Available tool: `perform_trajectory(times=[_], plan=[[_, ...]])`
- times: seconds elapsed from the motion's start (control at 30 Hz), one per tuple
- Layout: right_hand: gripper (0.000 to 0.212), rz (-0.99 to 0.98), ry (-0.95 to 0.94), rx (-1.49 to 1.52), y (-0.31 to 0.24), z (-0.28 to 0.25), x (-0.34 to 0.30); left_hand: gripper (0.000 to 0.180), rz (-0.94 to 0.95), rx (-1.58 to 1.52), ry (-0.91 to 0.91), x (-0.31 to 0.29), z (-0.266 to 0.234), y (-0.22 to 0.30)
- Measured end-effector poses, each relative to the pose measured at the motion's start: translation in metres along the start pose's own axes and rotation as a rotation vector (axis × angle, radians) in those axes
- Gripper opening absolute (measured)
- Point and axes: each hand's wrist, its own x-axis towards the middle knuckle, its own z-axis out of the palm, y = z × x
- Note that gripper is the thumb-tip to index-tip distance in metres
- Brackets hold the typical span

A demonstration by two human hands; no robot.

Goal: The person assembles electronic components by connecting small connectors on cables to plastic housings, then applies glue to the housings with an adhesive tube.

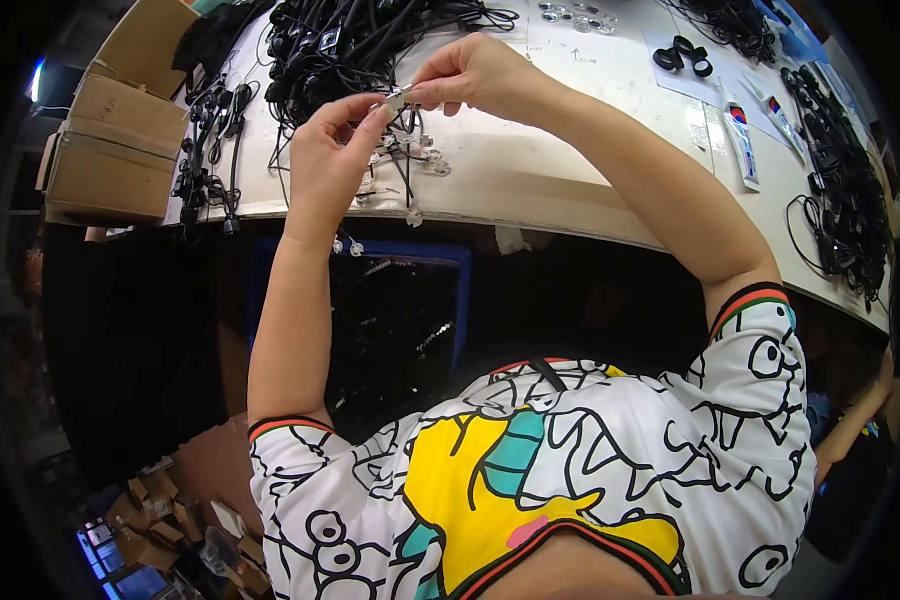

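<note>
Both my hands meet above the white table near a heap of black cables [342, 55]. My left hand [332, 150] pinches a small pale, shiny piece [398, 98] between thumb and fingertips. From the other side, my right hand [478, 78] pinches the same piece, its fingers curled in. What exactly the piece is, I cannot make out. Just beneath my hands lie thin black leads with small clear plastic ends [425, 153]. A few of these clear ends [355, 248] hang over the table's front edge.
Cardboard boxes [115, 150] stand at the left. On the white table [550, 165], black cables [835, 180] line the right side, near two tubes [740, 145] and black rings [683, 57]. Small clear parts [577, 16] lie at the back. Below the edge sits a blue-rimmed bin [463, 300].
</note>
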Motion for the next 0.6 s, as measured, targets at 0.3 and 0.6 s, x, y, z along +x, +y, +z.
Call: perform_trajectory(times=[0.3,0.6], plan=[[0.016,0.126,-0.347,0.549,0.026,-0.006,-0.003,0.015,-0.26,-0.44,-0.342,0.01,0.0,-0.002],[0.011,-0.624,0.506,-0.812,0.011,0.015,-0.016,0.015,-0.001,0.103,0.013,-0.003,0.022,0.008]])
